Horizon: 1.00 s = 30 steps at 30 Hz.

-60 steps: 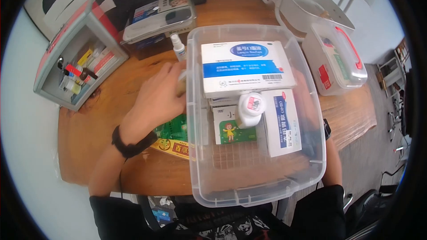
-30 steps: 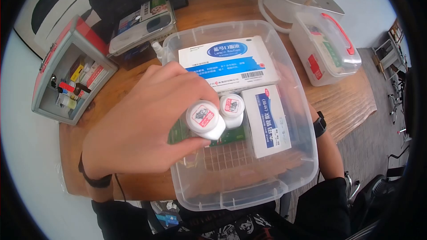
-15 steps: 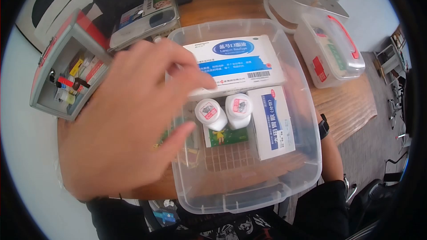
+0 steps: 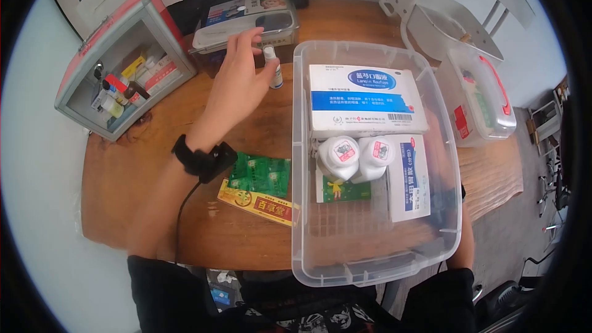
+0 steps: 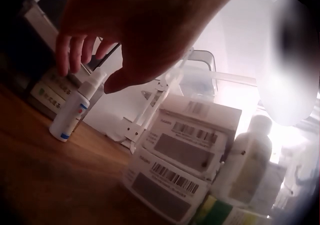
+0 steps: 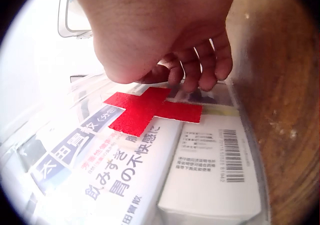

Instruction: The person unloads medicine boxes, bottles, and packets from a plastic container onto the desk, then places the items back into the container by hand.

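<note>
My left hand (image 4: 231, 89) reaches around a small white spray bottle (image 4: 275, 77) that stands on the table. In the left wrist view, its fingers are spread apart and the thumb is close to the bottle's cap. My right hand (image 6: 165, 40) rests its fingers at the outer side of a clear plastic bin (image 4: 376, 274), beside a red cross; in the head view the bin partly hides it. Inside the bin are a large blue-and-white medicine box (image 4: 364, 95), a narrower white medicine box (image 4: 410, 179), two white bottles (image 4: 339, 155) and a green box (image 4: 339, 192) partly under them.
Green packets (image 4: 262, 176) and a yellow carton (image 4: 259, 203) lie left of the bin. A first-aid cabinet (image 4: 123, 77) stands at left, a lidded container (image 4: 243, 31) behind the spray bottle. A red-handled box (image 4: 472, 102) is at right on the wooden table (image 4: 135, 179).
My left hand brought a second white bottle into the bin and released it beside the first. It then withdrew and moved up and left to the spray bottle. My right hand stayed by the bin.
</note>
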{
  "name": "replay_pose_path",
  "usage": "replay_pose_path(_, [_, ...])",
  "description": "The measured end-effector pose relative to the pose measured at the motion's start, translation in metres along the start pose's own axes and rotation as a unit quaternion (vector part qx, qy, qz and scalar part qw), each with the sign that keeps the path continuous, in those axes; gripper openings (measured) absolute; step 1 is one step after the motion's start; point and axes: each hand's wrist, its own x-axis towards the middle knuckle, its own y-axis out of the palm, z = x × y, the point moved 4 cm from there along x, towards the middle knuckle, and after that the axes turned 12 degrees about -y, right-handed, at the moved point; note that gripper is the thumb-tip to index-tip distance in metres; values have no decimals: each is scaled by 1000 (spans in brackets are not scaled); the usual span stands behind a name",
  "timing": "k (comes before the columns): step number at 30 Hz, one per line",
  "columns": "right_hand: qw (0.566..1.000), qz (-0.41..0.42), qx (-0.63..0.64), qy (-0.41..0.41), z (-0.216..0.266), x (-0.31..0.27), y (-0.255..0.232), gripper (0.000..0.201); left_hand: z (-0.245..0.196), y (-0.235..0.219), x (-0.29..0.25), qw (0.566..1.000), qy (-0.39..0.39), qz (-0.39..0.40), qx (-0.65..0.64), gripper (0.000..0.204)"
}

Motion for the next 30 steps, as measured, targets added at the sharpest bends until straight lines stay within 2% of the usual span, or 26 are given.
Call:
replay_pose_path(1, [1000, 0, -1, 2, -1, 0, 0, 55, 4, 3, 6, 996, -24, 31, -75, 53])
replay_pose_path(2, [1000, -3, -2, 6, -2, 0, 1, 55, 6, 2, 9, 996, -26, 31, -80, 53])
replay_pose_path(4, [1000, -11, -4, 17, -4, 1, 1, 55, -3, 0, 11, 989, -74, 130, -18, 39])
replay_pose_path(5, [1000, -19, -4, 21, -5, 1, 0, 55, -6, -1, 9, 988, -72, 134, -21, 39])
replay_pose_path(7, [999, -38, 2, 25, -5, 2, -1, 55, -10, -8, 1, 990, -74, 106, -59, 30])
replay_pose_path(8, [999, -47, 7, 26, -5, 3, -1, 55, -11, -12, -3, 989, -90, 93, -76, 33])
replay_pose_path(10, [997, -70, 16, 31, -6, 4, -3, 55, -20, -29, -10, 991, -46, 20, -125, 30])
replay_pose_path(13, [994, -100, 22, 39, -3, 0, -6, 55, -59, -84, -25, 978, 85, -82, -170, 41])
replay_pose_path(14, [996, -59, -71, 7, 7, -2, -5, 57, -75, -101, -32, 978, 54, -97, -175, 45])
replay_pose_path(15, [986, -14, -163, -25, 14, -4, -3, 58, -94, -116, -40, 979, 67, -118, -149, 48])
replay_pose_path(16, [983, -45, -168, -52, -8, -8, -10, 59, -111, -127, -47, 979, 79, -141, -122, 52])
replay_pose_path(17, [983, -46, -168, -52, -7, -6, -12, 59, -121, -136, -52, 979, 79, -141, -122, 52])
replay_pose_path(19, [999, -37, -16, 33, -11, -3, -12, 59, -139, -139, -63, 977, 143, -11, -155, 56])
replay_pose_path(21, [999, -23, -16, 34, -3, 1, -10, 59, -142, -138, -80, 982, 147, 88, -77, 65])
replay_pose_path(23, [999, -10, -17, 35, -1, 3, -9, 59, -168, -98, -92, 930, 210, 229, -195, 55])
replay_pose_path(24, [1000, -10, -18, 14, 0, 4, -9, 58, -178, -90, -94, 930, 210, 229, -196, 55])
replay_pose_path(25, [1000, -11, -19, -5, 1, 3, -9, 57, -187, -81, -98, 927, 227, 264, -139, 46])
replay_pose_path(26, [1000, -12, -19, -4, 1, 2, -7, 57, -193, -73, -102, 920, 242, 298, -82, 38])
replay_pose_path(27, [999, -40, -20, -2, 2, 1, -5, 56, -196, -68, -105, 919, 242, 299, -82, 38])
replay_pose_path(29, [998, -68, -20, 0, 5, 3, -3, 54, -193, -56, -109, 920, 167, 344, -85, 18])
replay_pose_path(30, [998, -52, -20, -10, 9, 5, -1, 53, -193, -54, -109, 920, 167, 344, -85, 18])
